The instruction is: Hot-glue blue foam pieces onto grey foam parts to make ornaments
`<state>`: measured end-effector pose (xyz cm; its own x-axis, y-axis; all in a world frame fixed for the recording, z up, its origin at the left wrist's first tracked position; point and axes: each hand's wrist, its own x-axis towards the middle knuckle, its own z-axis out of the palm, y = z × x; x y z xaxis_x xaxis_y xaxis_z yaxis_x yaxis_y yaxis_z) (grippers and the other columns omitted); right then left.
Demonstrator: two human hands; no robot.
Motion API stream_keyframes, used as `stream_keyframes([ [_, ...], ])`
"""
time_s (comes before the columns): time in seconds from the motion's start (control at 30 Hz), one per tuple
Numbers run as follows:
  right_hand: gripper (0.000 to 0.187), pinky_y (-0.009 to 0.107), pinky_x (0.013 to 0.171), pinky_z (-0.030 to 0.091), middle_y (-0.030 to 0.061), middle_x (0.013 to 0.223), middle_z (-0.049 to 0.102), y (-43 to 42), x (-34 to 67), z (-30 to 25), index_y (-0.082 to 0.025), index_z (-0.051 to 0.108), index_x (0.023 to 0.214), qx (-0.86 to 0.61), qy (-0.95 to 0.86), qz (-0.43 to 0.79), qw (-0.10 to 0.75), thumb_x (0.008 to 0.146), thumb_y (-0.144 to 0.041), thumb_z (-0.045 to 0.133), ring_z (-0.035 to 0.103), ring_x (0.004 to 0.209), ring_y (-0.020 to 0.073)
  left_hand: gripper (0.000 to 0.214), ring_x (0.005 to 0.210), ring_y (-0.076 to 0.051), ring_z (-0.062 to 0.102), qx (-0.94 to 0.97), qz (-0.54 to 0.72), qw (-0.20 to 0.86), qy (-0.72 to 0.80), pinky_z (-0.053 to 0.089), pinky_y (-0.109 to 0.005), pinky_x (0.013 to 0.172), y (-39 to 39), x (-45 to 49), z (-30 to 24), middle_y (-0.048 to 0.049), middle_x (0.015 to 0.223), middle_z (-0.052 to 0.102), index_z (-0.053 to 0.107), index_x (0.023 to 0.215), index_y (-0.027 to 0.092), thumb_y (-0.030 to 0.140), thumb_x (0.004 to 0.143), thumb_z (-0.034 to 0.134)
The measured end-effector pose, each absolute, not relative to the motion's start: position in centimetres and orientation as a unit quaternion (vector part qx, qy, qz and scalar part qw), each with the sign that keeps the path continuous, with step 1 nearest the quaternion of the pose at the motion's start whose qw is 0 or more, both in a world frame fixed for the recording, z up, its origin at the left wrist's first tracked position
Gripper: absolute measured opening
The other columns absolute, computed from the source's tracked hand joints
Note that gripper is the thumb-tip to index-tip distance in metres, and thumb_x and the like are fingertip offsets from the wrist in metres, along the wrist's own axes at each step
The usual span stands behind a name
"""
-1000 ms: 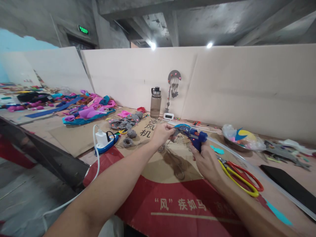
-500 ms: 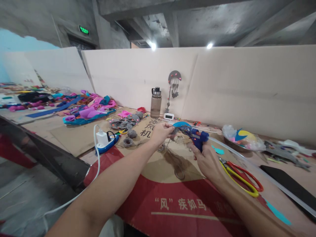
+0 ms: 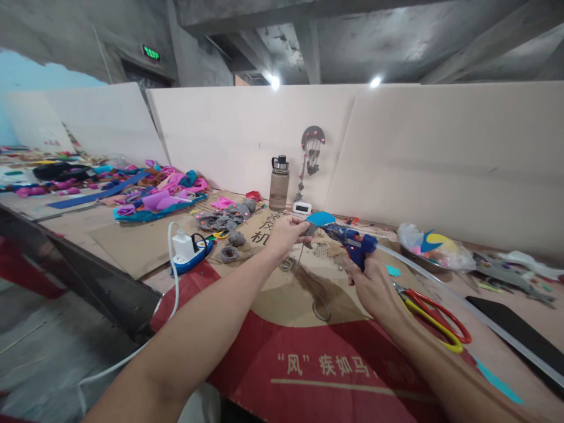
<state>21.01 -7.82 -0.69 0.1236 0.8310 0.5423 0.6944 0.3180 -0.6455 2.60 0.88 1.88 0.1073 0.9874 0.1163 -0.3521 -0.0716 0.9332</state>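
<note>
My right hand [image 3: 366, 276] is wrapped round the grip of a blue glue gun [image 3: 355, 242], a long clear glue stick [image 3: 418, 269] trailing from its back end. Pinched in my left hand [image 3: 288, 231] is a blue felt piece [image 3: 321, 219] with grey material at its lower edge. The gun's nozzle points left at the felt; whether they touch I cannot tell. Grey cord [image 3: 322, 308] hangs and lies in loops on the cardboard [image 3: 282, 299] below. Red-and-yellow-handled scissors [image 3: 434, 317] lie right of my right hand.
A water bottle [image 3: 279, 183] and a small white digital clock [image 3: 302, 208] stand at the back. To the left are a blue power strip [image 3: 192, 258], grey yarn balls [image 3: 237, 238] and heaped felt scraps [image 3: 161, 200]. A black phone [image 3: 515, 335] and a bowl [image 3: 425, 258] lie right.
The glue gun has moved slightly right and down, away from my left hand. More of the blue felt now shows above the nozzle.
</note>
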Motion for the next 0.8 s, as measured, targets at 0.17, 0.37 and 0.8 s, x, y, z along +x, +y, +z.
stream_keyframes([
  [0.17, 0.032, 0.031, 0.056, 0.041, 0.0015, 0.057, 0.053, -7.9, 20.6, -0.8, -0.021, 0.052, 0.07, -0.602, -0.627, 0.145, 0.473, 0.079, -0.052, 0.054, 0.05, 0.056, 0.0175, 0.009, 0.059, -0.011, 0.065, 0.451, 0.573, 0.601, 0.327, 0.057, -0.028, 0.064, 1.0, 2.4, 2.0, -0.0047, 0.07, 0.066, 0.059, 0.074, 0.01, 0.008, 0.083, 0.062],
  [0.37, 0.031, 0.029, 0.045, 0.045, 0.0051, 0.079, 0.065, -6.0, 20.3, -1.4, -0.02, 0.055, 0.087, -0.532, -0.522, 0.452, 0.491, 0.068, -0.041, 0.067, 0.054, 0.053, 0.015, 0.012, 0.058, -0.01, 0.062, 0.446, 0.594, 0.584, 0.327, 0.058, -0.03, 0.068, 1.1, 2.5, 1.9, -0.0019, 0.067, 0.064, 0.057, 0.074, 0.011, 0.01, 0.079, 0.067],
  [0.8, 0.032, 0.045, 0.09, 0.047, 0.0124, 0.107, 0.063, -5.1, 18.7, -0.4, -0.022, 0.052, 0.094, -0.573, -0.628, 0.182, 0.494, 0.076, -0.047, 0.059, 0.06, 0.102, 0.0265, 0.01, 0.081, -0.016, 0.07, 0.672, 0.587, 0.317, 0.322, 0.054, -0.028, 0.075, 0.8, 2.9, 0.8, -0.0055, 0.089, 0.071, 0.062, 0.093, 0.017, 0.015, 0.084, 0.058],
])
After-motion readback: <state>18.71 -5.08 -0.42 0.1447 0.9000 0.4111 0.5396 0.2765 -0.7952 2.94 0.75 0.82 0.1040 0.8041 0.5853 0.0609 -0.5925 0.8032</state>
